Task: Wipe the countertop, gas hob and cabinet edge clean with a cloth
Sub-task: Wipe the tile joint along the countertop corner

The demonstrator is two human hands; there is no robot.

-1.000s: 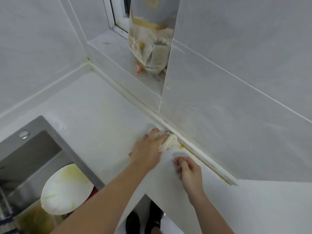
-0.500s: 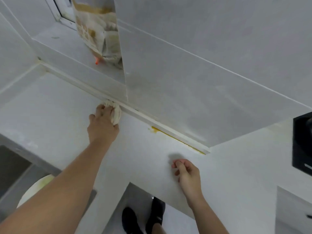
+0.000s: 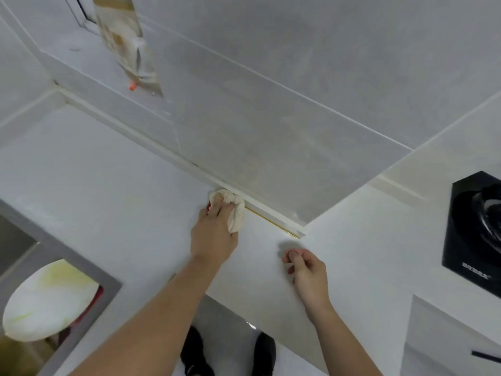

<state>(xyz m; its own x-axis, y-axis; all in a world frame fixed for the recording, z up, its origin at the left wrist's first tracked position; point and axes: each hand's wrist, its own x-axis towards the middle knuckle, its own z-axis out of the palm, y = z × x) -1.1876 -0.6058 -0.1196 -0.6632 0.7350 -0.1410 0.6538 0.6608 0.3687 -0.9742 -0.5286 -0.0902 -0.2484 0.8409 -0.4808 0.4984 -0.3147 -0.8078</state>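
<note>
My left hand grips a bunched cream cloth and presses it against the white countertop where it meets the wall trim. A thin yellow stain line runs along that trim just right of the cloth. My right hand rests on the countertop near the front edge, fingers curled, holding nothing. The black gas hob sits at the right edge of view, partly cut off.
A steel sink at the lower left holds a stained white plate. A plastic bag stands on the window ledge above. A white cabinet front is at the lower right. My shoes show on the floor below.
My left hand has slid the cloth rightward along the wall trim, closer to the yellow stain and my right hand. The view has shifted, showing more of the hob and sink.
</note>
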